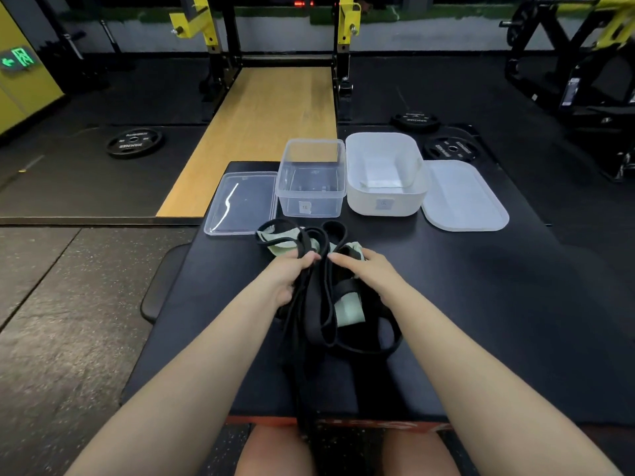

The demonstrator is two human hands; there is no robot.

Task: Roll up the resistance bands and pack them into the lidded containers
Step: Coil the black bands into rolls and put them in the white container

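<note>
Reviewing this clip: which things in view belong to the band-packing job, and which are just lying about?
Job:
black resistance bands
pale green bands
clear container and clear lid
white container and white lid
left hand gripping black bands; right hand on the tangle

Lying about:
weight plates
yellow rack

A green exit sign (18, 59) on the yellow wall at far left shows a running figure and a left arrow. The weight plate (134, 142) on the left floor carries white raised lettering, too blurred to read. Small labels on the clear container (311, 178) and white container (384, 173) are illegible.
</note>
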